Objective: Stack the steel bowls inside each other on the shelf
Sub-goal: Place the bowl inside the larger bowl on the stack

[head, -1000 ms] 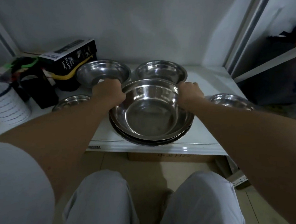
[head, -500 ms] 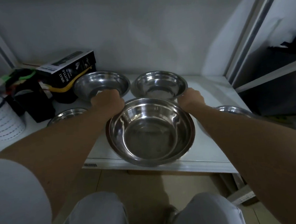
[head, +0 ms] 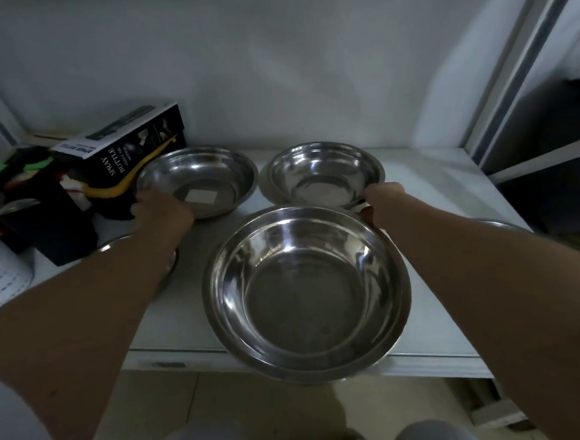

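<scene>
A stack of large steel bowls (head: pixel 303 287) sits at the front of the white shelf (head: pixel 434 192), overhanging its front edge. Behind it stand the back left bowl (head: pixel 209 170), with a white label inside, and the back right bowl (head: pixel 323 173). My left hand (head: pixel 162 211) grips the near left rim of the back left bowl. My right hand (head: pixel 381 201) curls its fingers on the near right rim of the back right bowl, just above the stack's rim. Another bowl (head: pixel 117 242) peeks out under my left forearm, and one more bowl (head: pixel 501 224) under my right.
A black spray bottle box (head: pixel 122 145) leans behind the back left bowl. A black holder with utensils (head: pixel 38 220) and a white ribbed container (head: pixel 1 278) stand at the left. A metal shelf post (head: pixel 518 66) bounds the right side. My knees are below the shelf.
Both hands left the top bowl of the front stack after setting it down. The left hand went to the back left bowl, the right to the back right bowl.
</scene>
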